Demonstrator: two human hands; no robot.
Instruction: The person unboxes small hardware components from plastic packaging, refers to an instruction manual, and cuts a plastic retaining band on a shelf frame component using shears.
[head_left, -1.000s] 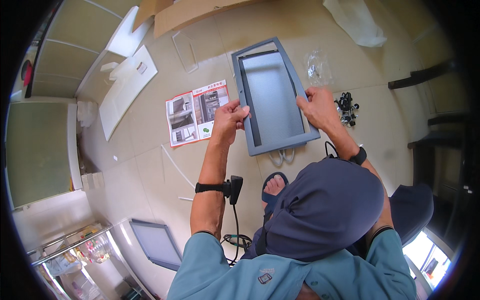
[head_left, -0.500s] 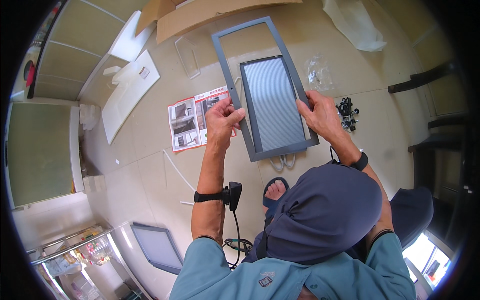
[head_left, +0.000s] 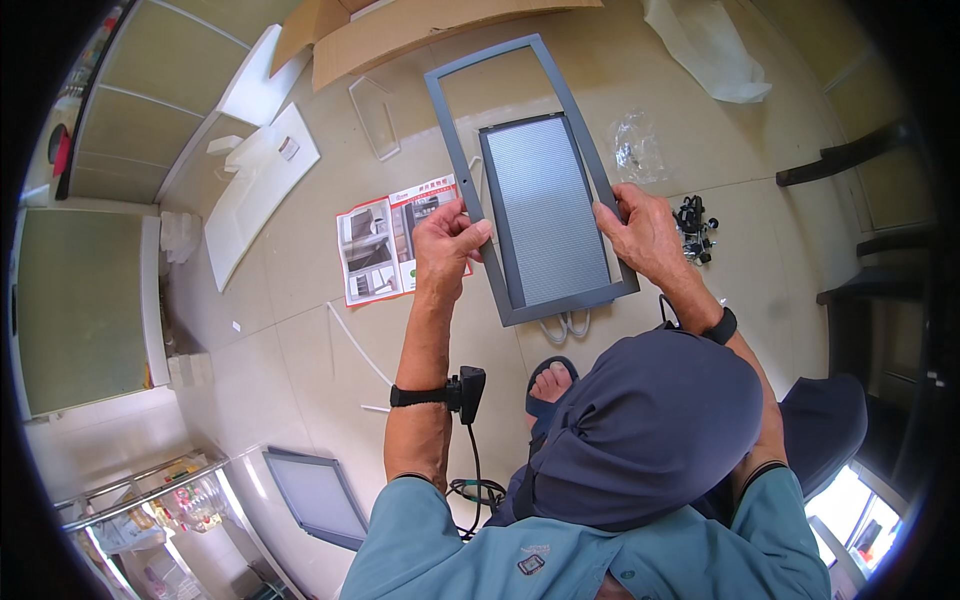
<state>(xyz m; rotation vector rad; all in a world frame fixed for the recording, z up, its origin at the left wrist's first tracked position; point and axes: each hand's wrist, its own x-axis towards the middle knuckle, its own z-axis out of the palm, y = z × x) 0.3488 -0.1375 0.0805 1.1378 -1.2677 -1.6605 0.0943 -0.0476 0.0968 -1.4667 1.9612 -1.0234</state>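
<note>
A grey rectangular frame (head_left: pixel 460 150) is held up between my two hands, with its open middle facing me. My left hand (head_left: pixel 443 238) grips its left bar, thumb on top. On the right bar my right hand (head_left: pixel 643 232) is closed the same way. Through the frame's opening shows a grey-edged mesh panel (head_left: pixel 545 205), lower down; whether the two touch I cannot tell. A printed instruction sheet (head_left: pixel 370 245) with a red border lies on the floor beside my left hand, partly behind it.
Small black castors (head_left: pixel 693 225) lie right of my right hand, below a clear plastic bag (head_left: pixel 637 148). A cardboard box (head_left: pixel 420 40) stands at the far side. White panels (head_left: pixel 262 185) rest at the left, and another grey-framed panel (head_left: pixel 315 495) lies at the near left.
Almost nothing differs. Both hands still hold the frame in nearly the same place; the view has shifted very slightly.
</note>
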